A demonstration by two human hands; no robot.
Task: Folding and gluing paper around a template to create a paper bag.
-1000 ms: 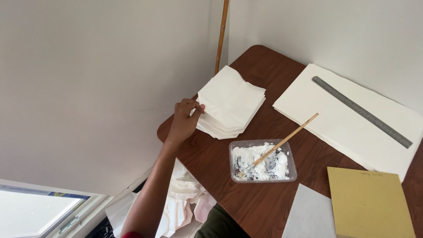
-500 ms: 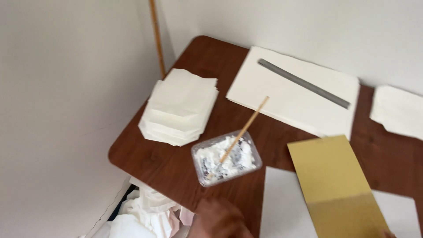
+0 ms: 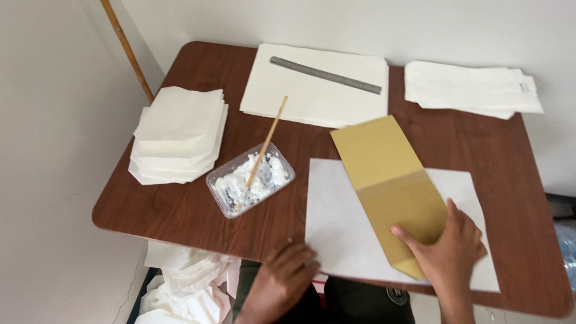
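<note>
The gold card (image 3: 390, 186), a long strip with a crease across its middle, lies slantwise on a white sheet (image 3: 342, 228) near the front edge of the brown wooden surface (image 3: 480, 150). There is only the head view to go by.

In it the right hand (image 3: 447, 249) lies flat, palm down, on the near end of the gold card, fingers spread and not curled round anything. It seems to pin the card to the sheet so it cannot slide. The far half of the card runs up off the sheet onto bare wood. The left hand (image 3: 285, 270) rests at the front edge of the surface, its fingertips just touching the near left corner of the white sheet. The fingers are loosely bent and hold nothing, likely steadying the sheet. The two hands are well apart.

Left of the sheet stands a clear plastic tub (image 3: 250, 179) of white paste with a thin wooden stick (image 3: 267, 141) leaning in it, near the left hand and probably kept within reach. Further left is a stack of folded white paper (image 3: 179, 135), set aside at the edge. At the back lies a pile of cream sheets (image 3: 318, 90) with a grey metal ruler (image 3: 324, 74) on top, perhaps weighing them down. Another stack of white papers (image 3: 471, 89) sits at the back right. A wooden pole (image 3: 127, 49) leans against the wall, and crumpled white cloth (image 3: 180, 288) lies below the surface.
</note>
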